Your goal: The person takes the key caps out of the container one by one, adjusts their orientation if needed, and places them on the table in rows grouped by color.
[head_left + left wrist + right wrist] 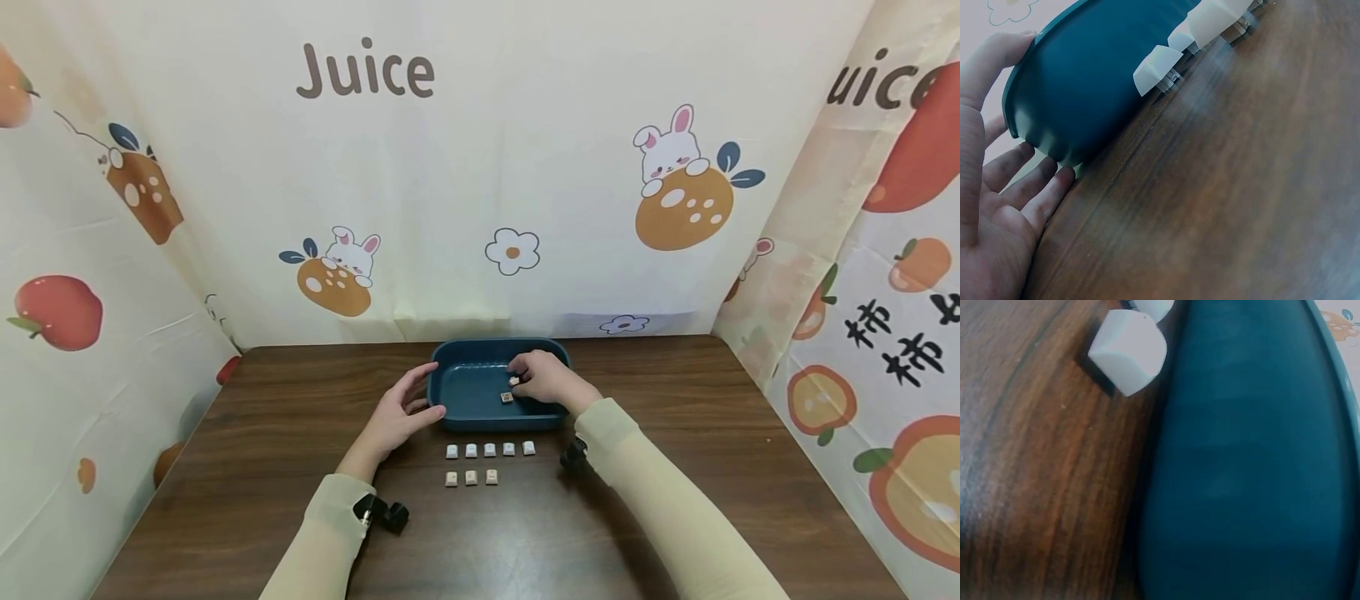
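Note:
A dark teal tray (491, 423) stands on the wooden table. My right hand (546, 377) reaches over its right side and pinches a small keycap (513, 381) at the fingertips. Another keycap (507, 397) lies on the tray floor, its hollow underside seemingly up. At the tray's left end, my left hand (401, 412) is spread with thumb and fingers touching the outside; in the left wrist view its fingers (1029, 181) rest against the tray wall (1085, 81). The right wrist view shows the tray's outer side (1247, 456) but not the right hand.
In front of the tray, several white keycaps (490, 450) form a row. Nearer to me is a second row of three cream keycaps (471, 477). A printed curtain (465, 167) hangs behind the table and along both sides.

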Demonstrator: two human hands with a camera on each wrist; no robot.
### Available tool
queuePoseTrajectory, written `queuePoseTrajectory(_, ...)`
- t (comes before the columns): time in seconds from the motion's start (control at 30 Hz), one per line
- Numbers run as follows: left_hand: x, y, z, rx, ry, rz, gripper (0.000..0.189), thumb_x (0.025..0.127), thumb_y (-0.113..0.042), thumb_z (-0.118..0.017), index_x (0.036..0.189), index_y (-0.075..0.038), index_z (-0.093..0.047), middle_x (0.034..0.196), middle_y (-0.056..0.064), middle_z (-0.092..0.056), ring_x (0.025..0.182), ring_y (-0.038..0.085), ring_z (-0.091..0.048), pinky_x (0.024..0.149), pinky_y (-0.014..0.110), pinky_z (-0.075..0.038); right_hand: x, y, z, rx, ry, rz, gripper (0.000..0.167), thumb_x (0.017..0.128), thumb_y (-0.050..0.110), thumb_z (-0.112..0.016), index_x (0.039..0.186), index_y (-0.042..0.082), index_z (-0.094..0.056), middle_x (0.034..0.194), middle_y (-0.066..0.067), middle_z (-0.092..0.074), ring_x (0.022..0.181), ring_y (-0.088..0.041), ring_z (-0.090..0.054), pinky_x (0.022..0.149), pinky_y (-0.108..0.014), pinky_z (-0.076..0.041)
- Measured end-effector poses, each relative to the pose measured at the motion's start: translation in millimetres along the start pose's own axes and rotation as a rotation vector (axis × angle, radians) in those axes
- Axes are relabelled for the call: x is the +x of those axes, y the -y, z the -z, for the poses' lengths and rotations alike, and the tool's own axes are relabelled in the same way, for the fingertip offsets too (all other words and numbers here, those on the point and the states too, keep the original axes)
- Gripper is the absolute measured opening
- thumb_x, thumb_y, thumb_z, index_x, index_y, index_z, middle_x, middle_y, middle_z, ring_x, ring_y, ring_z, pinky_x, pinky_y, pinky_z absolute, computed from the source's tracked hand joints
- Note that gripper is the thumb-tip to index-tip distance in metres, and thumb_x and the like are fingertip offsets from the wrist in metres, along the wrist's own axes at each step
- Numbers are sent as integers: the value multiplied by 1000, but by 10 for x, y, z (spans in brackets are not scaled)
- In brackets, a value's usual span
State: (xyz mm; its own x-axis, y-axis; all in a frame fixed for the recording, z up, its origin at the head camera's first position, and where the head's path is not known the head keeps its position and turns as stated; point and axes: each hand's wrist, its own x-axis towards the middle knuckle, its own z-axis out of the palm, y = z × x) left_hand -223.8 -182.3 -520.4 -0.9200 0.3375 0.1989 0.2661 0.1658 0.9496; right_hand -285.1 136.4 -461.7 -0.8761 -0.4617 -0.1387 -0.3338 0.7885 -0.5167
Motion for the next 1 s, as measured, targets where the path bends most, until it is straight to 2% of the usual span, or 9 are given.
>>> queuePoseTrajectory(0.23, 1, 17, 6, -4, -2, 0, 76, 100, -13, -82, 166, -12, -45, 172, 14, -42, 156, 41, -44, 119, 63, -44, -4, -16, -57, -13, -55, 38, 26, 101, 8, -79, 126, 2, -79, 122, -14, -77, 114, -29, -72, 99, -46, -61)
queuePoseTrajectory(0.43, -1, 14, -2, -1, 1, -3, 76, 100, -12, -82, 166, -11, -44, 171, 14, -42, 155, 40, -45, 119, 63, -45, -3, -24, -85, 0, -71, 33, 19, 102, 8, -78, 121, 5, -82, 120, -10, -78, 112, -27, -73, 99, -46, -62)
queuePoseTrajectory(0.7, -4, 10, -7, 2, 3, -5, 75, 100, -13, -82, 166, -11, -45, 172, 13, -42, 156, 41, -44, 119, 63, -45, -14, -68, -87, 96, -101, 56, 18, 106, 17, -76, 121, 9, -81, 113, -2, -78, 103, -19, -72, 95, -44, -62)
queuePoseTrajectory(0.83, -7, 3, -6, 1, -2, -5, 75, 99, -15, -83, 165, -12, -46, 172, 12, -42, 156, 41, -44, 119, 63, -45, -33, -68, -59, 133, -125, 101, 21, 107, 23, -75, 124, 12, -80, 107, 3, -76, 96, -14, -68, 90, -40, -61)
queuePoseTrajectory(1.0, -9, -3, -6, 0, -3, 2, 76, 100, -15, -83, 165, -13, -46, 172, 12, -42, 156, 41, -43, 119, 64, -44, -84, -15, -7, 219, -143, 148, 27, 106, 23, -76, 130, 12, -73, 105, 2, -73, 94, -14, -69, 88, -40, -61)
